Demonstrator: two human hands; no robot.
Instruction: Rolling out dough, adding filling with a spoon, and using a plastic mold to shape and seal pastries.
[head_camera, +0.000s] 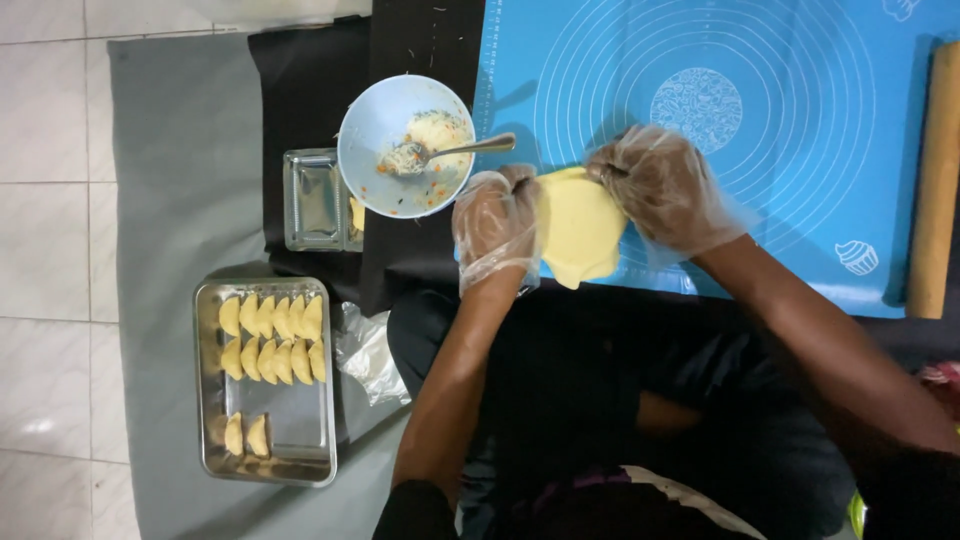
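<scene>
Both my hands wear clear plastic gloves and hold a flat round of pale yellow dough (580, 232) between them, above the near edge of a blue baking mat (800, 150). My left hand (493, 228) grips the dough's left edge. My right hand (665, 190) pinches its upper right edge. Just left of my left hand stands a pale blue bowl (368, 125) of mixed filling with a metal spoon (470, 149) resting in it.
A steel tray (300, 420) at the lower left carries several folded yellow dumplings (272, 338) in rows. A small steel container (312, 200) sits beside the bowl. A wooden rolling pin (938, 180) lies along the mat's right edge. A crumpled plastic bag (368, 352) lies near my knee.
</scene>
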